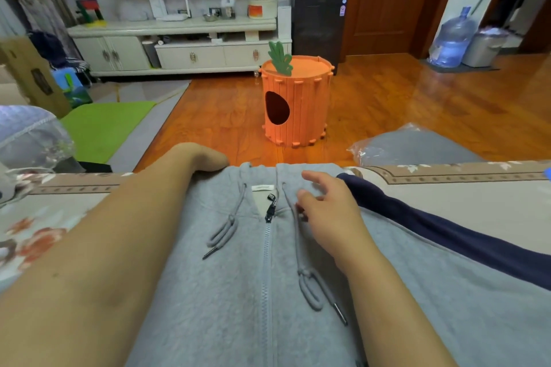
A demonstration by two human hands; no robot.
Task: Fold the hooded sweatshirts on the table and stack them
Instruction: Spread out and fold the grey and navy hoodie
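From the head view, a grey fleece zip-up hooded sweatshirt (238, 277) lies front-up across the counter (447, 202), which is covered in a beige floral cloth, filling the lower middle of the frame with its zipper closed and its hood end at the far edge. A second, navy blue garment (447, 235) lies partly under it, showing as a dark band at the right.

The left hand (208, 156) reaches past the hood at the counter's far edge, left of centre; its fingers drop behind the fabric, so I cannot tell whether it grips anything. The right hand (328, 208) rests just right of the collar, fingers loosely spread and holding nothing, its fingertips touching the fleece beside the right drawstring (310, 289).

It looks to me like the flattening stage, before any fold is made. To do it well, I would say pull the hood flat and square to the shoulders, smooth outward from the zipper, and tuck both drawstrings onto the chest so they do not trail out of the fold.

Beyond, in the centre of the frame, an orange carrot-shaped felt bin (298, 104) stands on the wooden floor (417, 104).
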